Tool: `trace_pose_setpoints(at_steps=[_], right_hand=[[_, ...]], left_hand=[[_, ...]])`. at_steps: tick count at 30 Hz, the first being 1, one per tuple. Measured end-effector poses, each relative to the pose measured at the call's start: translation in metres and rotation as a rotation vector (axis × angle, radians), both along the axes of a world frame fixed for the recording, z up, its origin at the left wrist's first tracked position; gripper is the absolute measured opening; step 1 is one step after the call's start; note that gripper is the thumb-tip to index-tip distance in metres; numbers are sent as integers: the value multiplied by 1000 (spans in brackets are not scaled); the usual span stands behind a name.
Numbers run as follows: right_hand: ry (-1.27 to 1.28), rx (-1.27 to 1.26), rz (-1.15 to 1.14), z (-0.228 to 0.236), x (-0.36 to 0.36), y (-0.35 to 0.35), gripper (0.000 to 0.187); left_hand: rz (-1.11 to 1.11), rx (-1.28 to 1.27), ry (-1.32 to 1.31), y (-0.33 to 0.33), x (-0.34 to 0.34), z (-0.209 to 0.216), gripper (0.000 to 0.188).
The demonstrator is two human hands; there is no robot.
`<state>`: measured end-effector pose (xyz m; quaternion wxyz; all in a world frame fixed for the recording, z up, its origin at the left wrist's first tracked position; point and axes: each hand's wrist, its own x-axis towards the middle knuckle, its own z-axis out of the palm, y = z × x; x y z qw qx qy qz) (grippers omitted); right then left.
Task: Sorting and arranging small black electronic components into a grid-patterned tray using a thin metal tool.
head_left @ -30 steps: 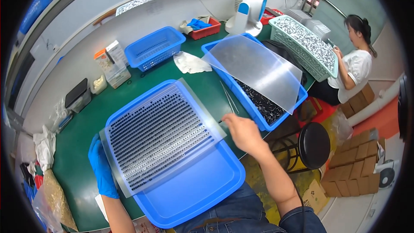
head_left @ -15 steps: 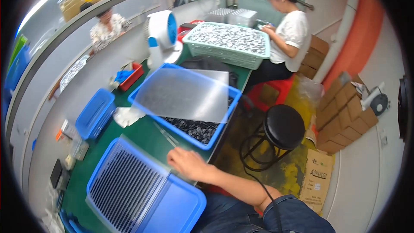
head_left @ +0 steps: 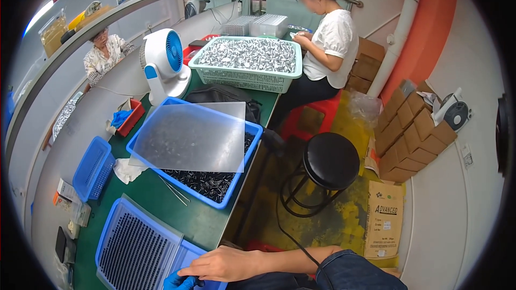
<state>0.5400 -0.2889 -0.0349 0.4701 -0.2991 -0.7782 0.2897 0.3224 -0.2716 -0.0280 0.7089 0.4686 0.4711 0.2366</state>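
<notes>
Has brought right hand (head_left: 217, 265) from near thin rods (head_left: 176, 190) onto gloved left hand (head_left: 180, 281), just right of perforated plate (head_left: 135, 248); cannot tell either hold.

A round black stool (head_left: 331, 160) stands on yellow-stained floor (head_left: 346, 212).

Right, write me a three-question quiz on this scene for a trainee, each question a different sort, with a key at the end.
1. Multiple choice: in this picture, where is the white-and-blue fan relative to the light green basket?
A) To its left
B) To its right
C) Inside it

2. True or false: the left hand wears a blue glove, while the right hand is bare.

3. Fill the gap: the plate with rows of dark dots lies over part of a ____ tray.

Key: 1. A; 2. True; 3. blue
</notes>
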Motion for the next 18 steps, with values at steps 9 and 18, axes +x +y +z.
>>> trace_pose_setpoints(at_steps=[9,18], right_hand=[[39,-19,161,0,7,-6,38],[-84,-252,-248,-19,35,-2,31]], left_hand=[[207,-217,-116,-34,1,-4,21],[-131,128,-178,-50,43,9,19]])
